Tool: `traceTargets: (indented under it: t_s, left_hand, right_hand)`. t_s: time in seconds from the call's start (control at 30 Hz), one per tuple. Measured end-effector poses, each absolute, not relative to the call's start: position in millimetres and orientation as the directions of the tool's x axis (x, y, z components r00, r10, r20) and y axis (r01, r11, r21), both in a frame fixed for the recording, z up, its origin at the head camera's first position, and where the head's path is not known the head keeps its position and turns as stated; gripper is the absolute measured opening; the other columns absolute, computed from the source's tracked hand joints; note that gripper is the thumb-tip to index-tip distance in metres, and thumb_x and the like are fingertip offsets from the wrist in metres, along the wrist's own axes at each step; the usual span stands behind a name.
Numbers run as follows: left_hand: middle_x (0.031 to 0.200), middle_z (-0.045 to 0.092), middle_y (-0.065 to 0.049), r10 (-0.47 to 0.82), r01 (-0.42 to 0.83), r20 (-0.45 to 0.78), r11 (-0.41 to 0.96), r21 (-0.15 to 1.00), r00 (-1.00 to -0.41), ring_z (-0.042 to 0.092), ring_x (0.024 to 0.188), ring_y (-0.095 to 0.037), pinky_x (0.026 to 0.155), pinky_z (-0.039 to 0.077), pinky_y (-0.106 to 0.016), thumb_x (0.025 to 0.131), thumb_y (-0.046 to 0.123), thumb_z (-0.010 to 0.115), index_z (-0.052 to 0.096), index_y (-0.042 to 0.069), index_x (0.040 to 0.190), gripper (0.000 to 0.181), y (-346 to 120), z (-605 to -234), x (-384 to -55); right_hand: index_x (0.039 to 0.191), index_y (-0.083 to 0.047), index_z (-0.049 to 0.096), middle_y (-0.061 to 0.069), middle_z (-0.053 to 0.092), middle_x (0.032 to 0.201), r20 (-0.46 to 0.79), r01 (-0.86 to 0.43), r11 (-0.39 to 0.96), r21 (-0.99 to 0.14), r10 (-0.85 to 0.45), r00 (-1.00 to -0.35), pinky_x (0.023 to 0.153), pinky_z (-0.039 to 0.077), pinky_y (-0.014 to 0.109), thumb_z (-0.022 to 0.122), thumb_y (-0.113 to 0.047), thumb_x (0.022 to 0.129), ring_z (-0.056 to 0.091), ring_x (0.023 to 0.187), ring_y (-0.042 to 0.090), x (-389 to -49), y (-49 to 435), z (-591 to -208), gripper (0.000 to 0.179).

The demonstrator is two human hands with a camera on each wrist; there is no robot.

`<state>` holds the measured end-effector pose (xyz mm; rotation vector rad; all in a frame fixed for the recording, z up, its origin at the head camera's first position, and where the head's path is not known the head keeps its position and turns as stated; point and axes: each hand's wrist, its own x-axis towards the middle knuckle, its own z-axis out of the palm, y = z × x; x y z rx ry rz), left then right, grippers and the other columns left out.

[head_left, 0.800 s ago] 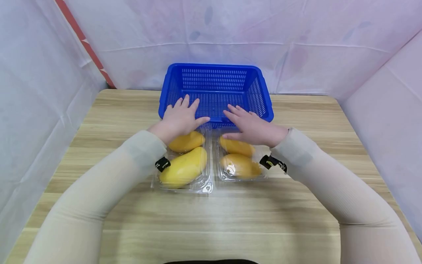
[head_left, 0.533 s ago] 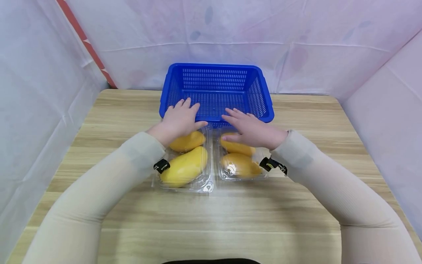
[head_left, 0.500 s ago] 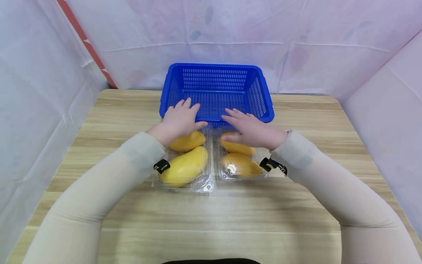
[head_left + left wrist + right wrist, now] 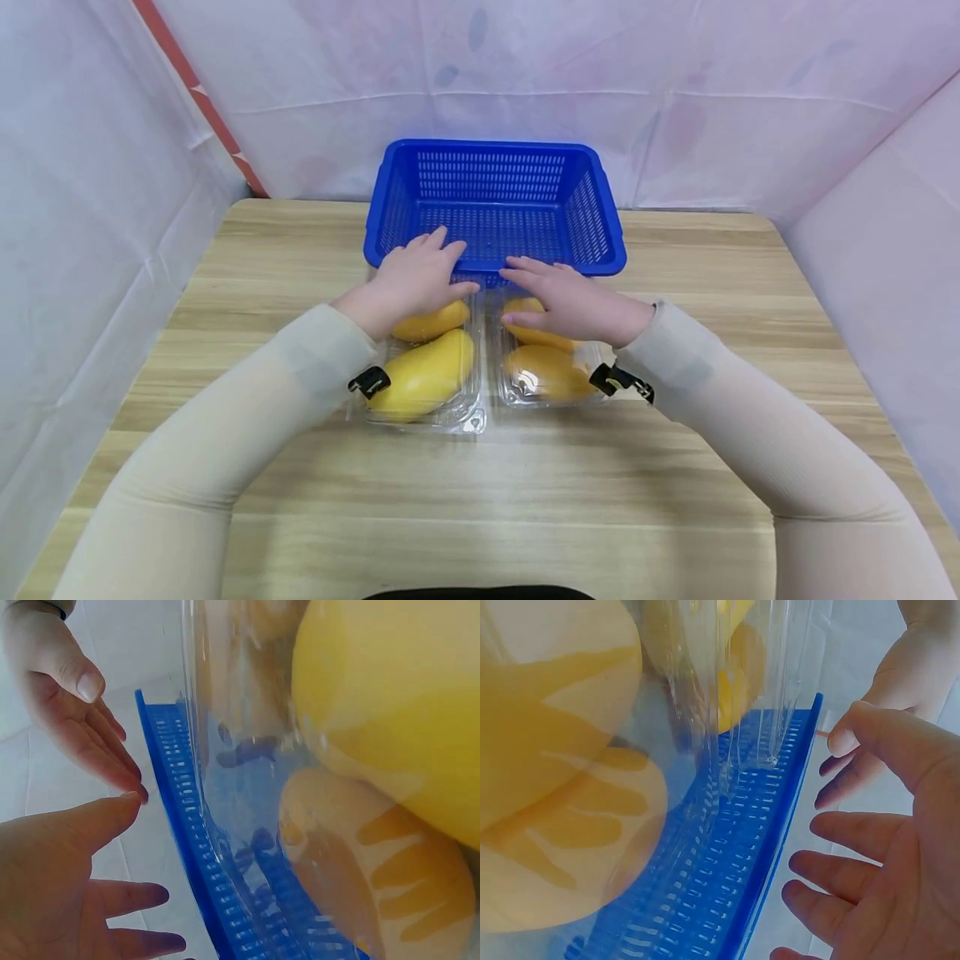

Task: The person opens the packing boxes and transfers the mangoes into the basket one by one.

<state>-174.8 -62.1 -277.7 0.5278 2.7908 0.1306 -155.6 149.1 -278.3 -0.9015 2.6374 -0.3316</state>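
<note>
Two clear plastic clamshell boxes lie side by side in the head view. In the left box (image 4: 473, 422) are two yellow mangoes, the nearer mango (image 4: 427, 375) paler than the far one. Two orange-yellow mangoes fill the right box (image 4: 517, 401), including a front mango (image 4: 547, 372). My left hand (image 4: 416, 279) hovers over the left box's far end, fingers extended towards the basket. Over the far end of the right box is my right hand (image 4: 573, 304), its fingers stretched inward. Both wrist views show the hands holding nothing, above the box lids, with hand shadows on the mangoes.
A blue perforated basket (image 4: 495, 147) stands directly behind the boxes, its near rim under the fingertips in the head view. Pale cloth walls (image 4: 315, 75) enclose the wooden table (image 4: 487, 508) at the back and sides.
My left fingers have shifted slightly right and turned inward. My right fingers have come slightly nearer to me and closer together. The boxes and basket have stayed in place.
</note>
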Motion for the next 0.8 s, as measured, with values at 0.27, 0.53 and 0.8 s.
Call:
traceTargets:
  t_s: [0.27,0.53,0.8]
  left_hand:
    - [0.154,0.012,-0.015,0.394,0.369,-0.291,0.919,0.138,-0.872,0.015,0.139,-0.035,0.106,0.022,-0.055,0.092,0.056,0.042,0.027,0.014,0.148,0.072,-61,-274,-166]
    - [0.153,0.016,-0.015,0.412,0.387,-0.298,0.911,0.141,-0.861,0.017,0.138,-0.035,0.106,0.022,-0.055,0.092,0.055,0.045,0.028,0.014,0.148,0.071,-62,-275,-159]
    - [0.153,0.019,-0.014,0.443,0.418,-0.294,0.897,0.147,-0.847,0.022,0.137,-0.034,0.105,0.024,-0.054,0.091,0.059,0.042,0.029,0.015,0.147,0.072,-61,-274,-149]
  right_hand:
    - [0.143,-0.004,0.036,0.015,0.03,0.148,-0.199,-0.571,0.742,-0.351,-0.655,-0.729,0.105,0.028,0.05,0.057,-0.041,0.092,0.037,0.129,0.034,-151,149,-280,0.067]
    - [0.143,-0.004,0.036,0.013,0.035,0.146,-0.207,-0.569,0.725,-0.387,-0.67,-0.713,0.107,0.027,0.045,0.055,-0.041,0.093,0.032,0.133,0.03,-147,149,-281,0.065]
    - [0.141,-0.003,0.038,0.015,0.042,0.141,-0.191,-0.586,0.709,-0.393,-0.686,-0.702,0.106,0.028,0.045,0.055,-0.04,0.093,0.037,0.13,0.03,-142,147,-279,0.063]
